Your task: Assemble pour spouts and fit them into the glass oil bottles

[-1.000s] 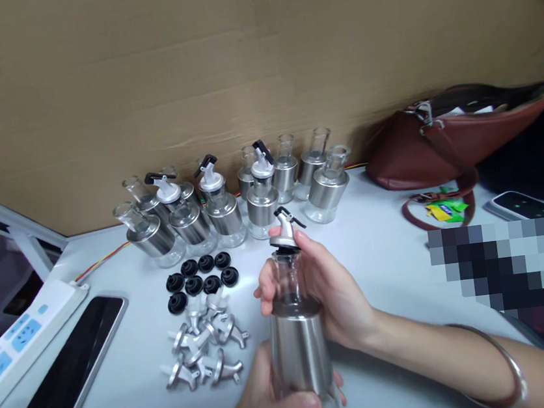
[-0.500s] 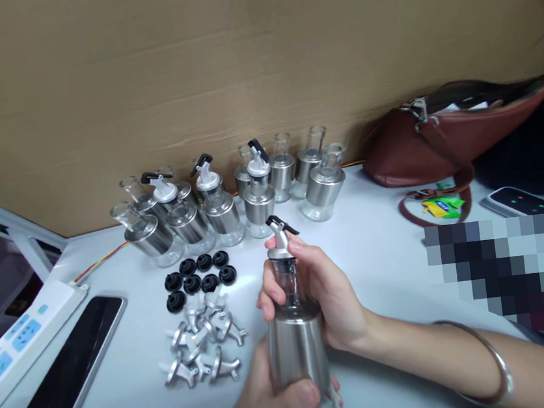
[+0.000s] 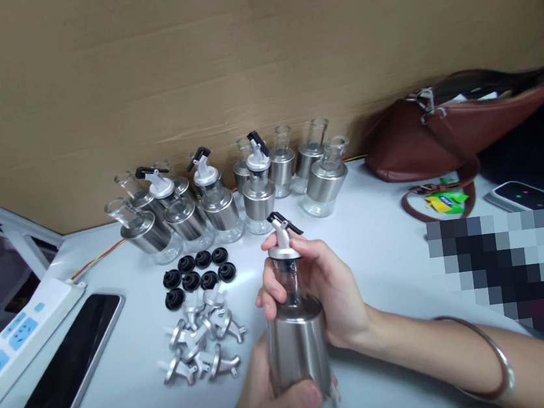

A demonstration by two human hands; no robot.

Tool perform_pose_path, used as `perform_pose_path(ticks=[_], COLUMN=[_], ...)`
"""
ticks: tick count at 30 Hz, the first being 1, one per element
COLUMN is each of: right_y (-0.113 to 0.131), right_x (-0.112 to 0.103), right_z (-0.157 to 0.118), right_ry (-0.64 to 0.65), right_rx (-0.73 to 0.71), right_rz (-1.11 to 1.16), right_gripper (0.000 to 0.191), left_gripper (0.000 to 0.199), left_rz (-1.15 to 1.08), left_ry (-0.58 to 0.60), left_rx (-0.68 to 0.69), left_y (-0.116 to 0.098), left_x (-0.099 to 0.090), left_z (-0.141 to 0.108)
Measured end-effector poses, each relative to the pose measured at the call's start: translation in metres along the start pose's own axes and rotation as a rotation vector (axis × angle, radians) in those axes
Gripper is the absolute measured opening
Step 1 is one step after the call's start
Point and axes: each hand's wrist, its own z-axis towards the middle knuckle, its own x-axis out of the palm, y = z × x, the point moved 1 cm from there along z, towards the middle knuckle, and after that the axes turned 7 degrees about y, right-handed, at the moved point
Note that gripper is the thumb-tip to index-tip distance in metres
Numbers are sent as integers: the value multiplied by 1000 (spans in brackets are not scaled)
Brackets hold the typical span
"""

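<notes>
A glass bottle with a steel sleeve (image 3: pixel 298 342) stands upright close in front of me, with a silver pourer with a black lever (image 3: pixel 283 242) seated on its neck. My left hand (image 3: pixel 273 390) is wrapped round the lower part of the sleeve, thumb across the front. Around the neck, just under the pourer's collar, my right hand (image 3: pixel 328 289) has its fingers closed, the thumb touching the collar. Black stoppers (image 3: pixel 191 281) lie grouped left of the bottle, with a pile of silver spouts (image 3: pixel 208 332) below them.
Behind stand several bottles (image 3: pixel 221 210), three with pourers fitted, before a cardboard wall (image 3: pixel 187 63). On the left lie a phone (image 3: pixel 71 364) and a power strip (image 3: pixel 22 340). A brown bag (image 3: pixel 416 138), small packets (image 3: pixel 446 202) and a black-topped device (image 3: pixel 521 196) are at the right.
The view has shifted slightly. Both hands keep their hold on the bottle, and the pourer stays on its neck with little visible change.
</notes>
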Motion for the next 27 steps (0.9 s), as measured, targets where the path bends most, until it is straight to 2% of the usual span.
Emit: perform_pose_path(ticks=[3,8,12,14,16,18,20,23,25,27], right_y=[0,-1,0,3,12,27,46,71,80,82], right_x=[0,0,1,3,6,7,6,0,-8,-18], right_z=[-1,-3,-6,-9,-11,-11,-9,0,9,18], right_ry=[0,6,25,53,77,70,-1,-182,-265,-296], right_rx=[-7,-34,-64,-76,-118,-220,-412,-780,-886,-923], right_rz=[9,-29,-71,-90,-126,-209,-349,-566,-703,-829], right_gripper=[25,25,26,25,23,23,23,15,11,11], left_gripper=[47,49,50,51,57,62,59,53,51,49], left_rz=[62,98,98,72,53,61,90,136,157,172], left_ry=[17,-8,22,47,14,-92,-177,-181,-170,-162], left_rx=[7,-63,-89,-104,-73,-43,-47,-85,-84,-84], left_y=[-1,-9,-18,-21,-23,-20,-14,-5,-3,-5], left_x=[0,2,7,11,12,10,6,3,3,5], left_z=[-1,-1,2,6,10,13,15,16,16,17])
